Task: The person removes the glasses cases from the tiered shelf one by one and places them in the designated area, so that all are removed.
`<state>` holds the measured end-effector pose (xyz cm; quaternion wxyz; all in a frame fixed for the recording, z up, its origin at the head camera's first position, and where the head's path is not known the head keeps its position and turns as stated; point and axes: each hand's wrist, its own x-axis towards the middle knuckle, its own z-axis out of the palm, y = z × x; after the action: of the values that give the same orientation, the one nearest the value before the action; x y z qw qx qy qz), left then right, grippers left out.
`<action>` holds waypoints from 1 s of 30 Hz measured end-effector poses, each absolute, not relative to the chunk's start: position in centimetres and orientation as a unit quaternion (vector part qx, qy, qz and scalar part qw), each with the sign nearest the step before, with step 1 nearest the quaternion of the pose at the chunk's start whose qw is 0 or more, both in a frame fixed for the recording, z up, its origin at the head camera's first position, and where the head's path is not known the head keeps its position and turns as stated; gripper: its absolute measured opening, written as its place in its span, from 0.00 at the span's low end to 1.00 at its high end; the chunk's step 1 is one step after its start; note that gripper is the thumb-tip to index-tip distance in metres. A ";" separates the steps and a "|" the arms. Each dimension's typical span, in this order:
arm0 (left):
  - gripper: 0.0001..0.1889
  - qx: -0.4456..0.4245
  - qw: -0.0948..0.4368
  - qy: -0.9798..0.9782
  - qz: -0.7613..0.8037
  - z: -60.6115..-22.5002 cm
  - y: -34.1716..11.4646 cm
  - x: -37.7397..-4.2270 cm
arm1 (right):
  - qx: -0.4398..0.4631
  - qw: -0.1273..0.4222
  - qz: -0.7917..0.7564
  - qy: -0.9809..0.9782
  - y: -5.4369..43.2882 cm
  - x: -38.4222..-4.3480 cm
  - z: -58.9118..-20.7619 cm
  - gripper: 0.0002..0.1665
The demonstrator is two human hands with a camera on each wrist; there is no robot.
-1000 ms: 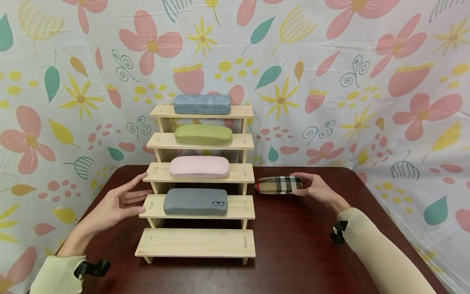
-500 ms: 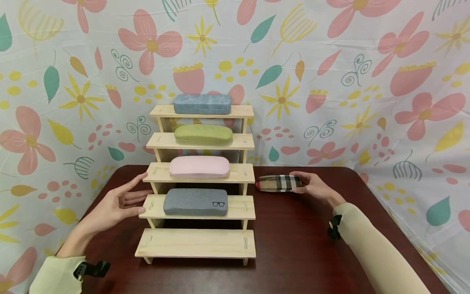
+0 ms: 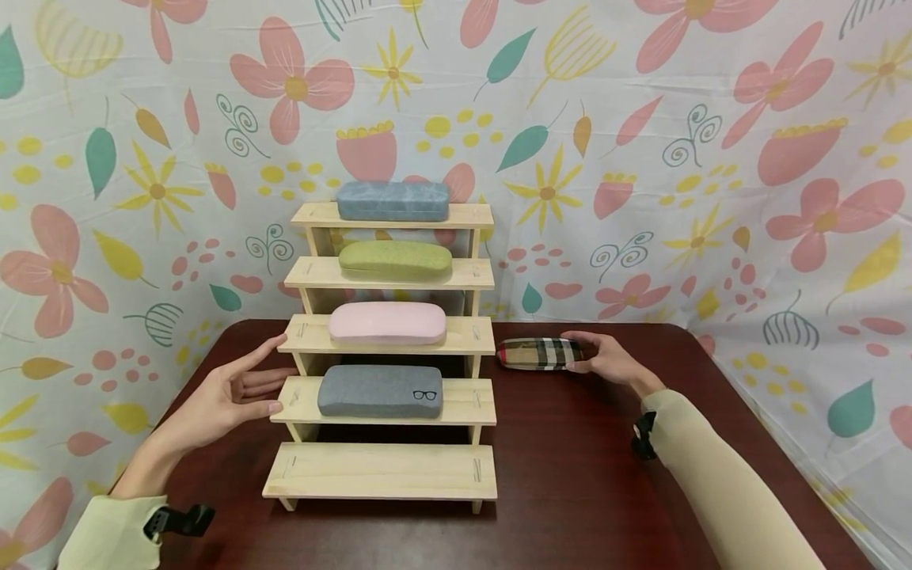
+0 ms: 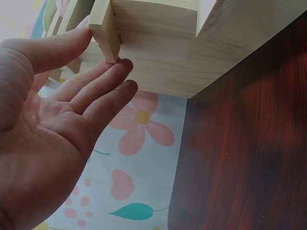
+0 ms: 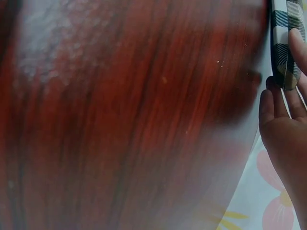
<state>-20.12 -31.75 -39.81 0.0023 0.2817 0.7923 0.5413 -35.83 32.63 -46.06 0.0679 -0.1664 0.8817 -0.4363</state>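
On the rack (image 3: 466, 332) we count four placed: blue case (image 3: 392, 202), green case (image 3: 395, 261), pink case (image 3: 387, 324), grey case (image 3: 378, 392). We judge outstanding the bare lowest tier (image 3: 385, 471) and plaid case (image 3: 530, 354), which the right hand (image 3: 611, 362) pinches at the rack's 3 o'clock. The left hand (image 3: 222, 402) lies spread at 9 o'clock.

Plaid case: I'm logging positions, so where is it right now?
In the head view, the plaid case is just right of the wooden stand, its right end held by the right hand.
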 end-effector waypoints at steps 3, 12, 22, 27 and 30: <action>0.50 0.285 0.000 0.793 0.539 -39.8 -31.8 -20.1 | -0.170 0.061 -0.435 0.882 32.6 -35.9 -46.3 0.40; 0.50 0.285 0.001 0.792 0.539 -39.8 -31.8 -20.2 | -0.162 0.051 -0.428 0.888 32.6 -35.9 -46.1 0.39; 0.50 0.287 0.000 0.792 0.539 -40.0 -31.8 -20.3 | -0.151 0.047 -0.426 0.891 33.3 -35.8 -45.9 0.39; 0.50 0.288 -0.001 0.791 0.539 -39.9 -31.9 -20.2 | -0.154 0.047 -0.423 0.892 33.8 -35.8 -45.9 0.39; 0.50 0.289 0.000 0.789 0.542 -39.9 -31.8 -20.2 | -0.152 0.049 -0.424 0.891 34.0 -35.7 -45.9 0.39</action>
<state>-20.23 -31.84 -39.92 0.0001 0.2892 0.7892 0.5418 -35.74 33.97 -45.88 0.0488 -0.1519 0.8914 -0.4242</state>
